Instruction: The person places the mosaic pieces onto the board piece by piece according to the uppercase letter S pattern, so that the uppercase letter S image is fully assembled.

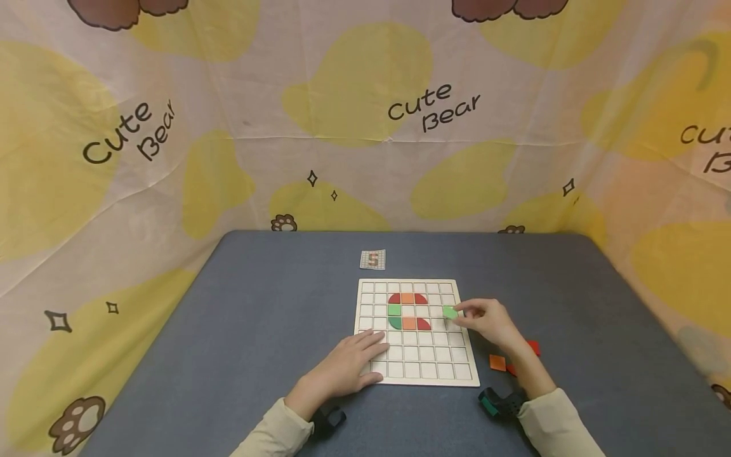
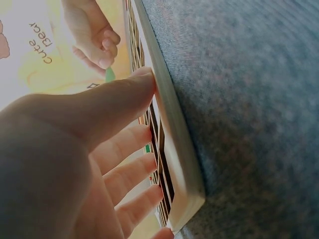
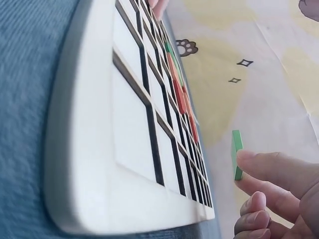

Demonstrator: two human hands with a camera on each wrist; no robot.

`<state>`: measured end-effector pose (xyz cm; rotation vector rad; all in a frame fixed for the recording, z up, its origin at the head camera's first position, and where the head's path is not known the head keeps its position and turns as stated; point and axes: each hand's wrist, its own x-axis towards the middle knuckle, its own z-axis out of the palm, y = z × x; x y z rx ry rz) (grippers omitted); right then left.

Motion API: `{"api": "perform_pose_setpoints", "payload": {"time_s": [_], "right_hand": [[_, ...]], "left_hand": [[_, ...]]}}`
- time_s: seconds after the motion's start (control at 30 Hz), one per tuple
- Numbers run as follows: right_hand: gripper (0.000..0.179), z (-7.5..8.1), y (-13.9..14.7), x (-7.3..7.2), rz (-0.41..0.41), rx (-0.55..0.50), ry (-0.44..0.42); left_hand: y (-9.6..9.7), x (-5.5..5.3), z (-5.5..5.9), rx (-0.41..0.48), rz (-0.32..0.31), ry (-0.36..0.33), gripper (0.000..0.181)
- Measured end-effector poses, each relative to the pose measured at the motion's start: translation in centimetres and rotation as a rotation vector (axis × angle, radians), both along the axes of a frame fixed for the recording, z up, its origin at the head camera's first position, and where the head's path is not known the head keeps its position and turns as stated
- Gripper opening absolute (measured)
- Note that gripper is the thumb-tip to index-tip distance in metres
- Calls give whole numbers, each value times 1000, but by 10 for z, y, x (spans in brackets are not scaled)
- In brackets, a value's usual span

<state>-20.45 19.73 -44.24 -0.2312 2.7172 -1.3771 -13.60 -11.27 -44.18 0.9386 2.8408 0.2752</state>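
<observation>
A white grid board (image 1: pixel 431 371) lies on the table. Toward its far side sit red quarter-round tiles (image 1: pixel 421 298), orange square tiles (image 1: pixel 408 324), a green square tile (image 1: pixel 394 310) and a darker green quarter-round tile (image 1: pixel 395 323). My left hand (image 1: pixel 348 365) rests on the board's near left corner, fingers spread and fairly straight; in the left wrist view its thumb (image 2: pixel 124 92) lies along the edge. Over the board's right side, my right hand (image 1: pixel 491 324) pinches a light green square tile (image 3: pixel 236 155) between thumb and forefinger, held above the surface.
Beyond the board lies a small card (image 1: pixel 373 259) with a printed grid pattern. Right of the board are a loose orange tile (image 1: pixel 497 362) and red tiles (image 1: pixel 533 347), partly hidden by my right forearm. A printed cloth (image 1: pixel 354 82) hangs behind the table.
</observation>
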Motion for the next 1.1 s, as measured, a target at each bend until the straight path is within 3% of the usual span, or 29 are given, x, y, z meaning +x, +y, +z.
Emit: {"api": "perform_pose_setpoints", "payload": {"time_s": [0.2, 0.6, 1.1], "right_hand": [[27, -2, -8, 3, 43, 13, 11], [28, -5, -19, 7, 109, -39, -44], [24, -4, -31, 12, 164, 22, -18]], "left_hand": [[0, 0, 0, 5, 0, -6, 54], [1, 0, 0, 7, -6, 9, 54], [0, 0, 0, -9, -1, 19, 55]]}}
